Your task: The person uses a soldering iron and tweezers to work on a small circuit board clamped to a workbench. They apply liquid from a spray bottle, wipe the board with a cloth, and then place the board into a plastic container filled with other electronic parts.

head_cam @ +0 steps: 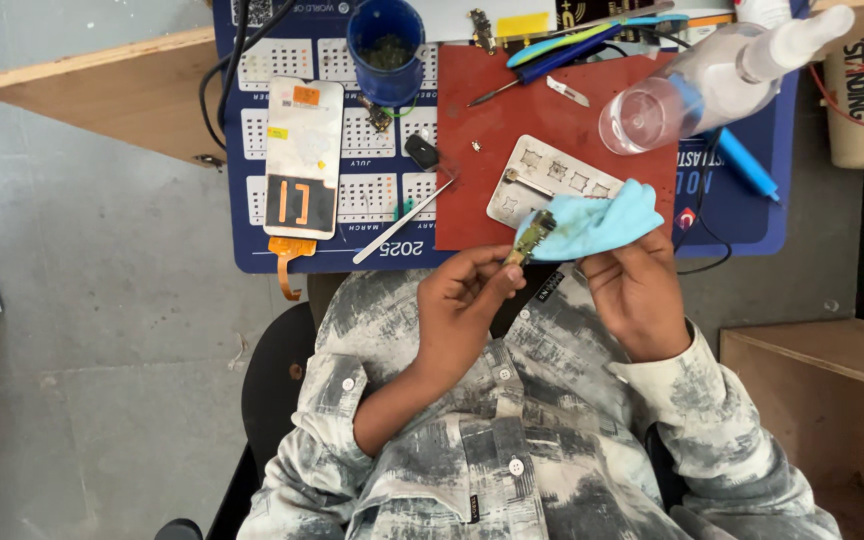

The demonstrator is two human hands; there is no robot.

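— Blue cloth, that's what my right hand has; the fingers are bunched together on its lower edge, holding it up over the near edge of the bench.

— And the other hand?

— My left hand pinches a small circuit board between thumb and fingertips. The board stands tilted, its top end touching the cloth.

— Where does that sit against the bench?

— Just in front of the red mat, above my lap. On the mat, right behind the cloth, lies a pale metal stencil plate. A clear spray bottle lies on its side at the mat's far right corner.

— Anything to the left?

— A phone screen lies flat on the blue calendar mat, with an orange ribbon cable hanging off the edge. A thin metal pry tool lies slanted between the screen and the red mat. A blue cup stands behind them.
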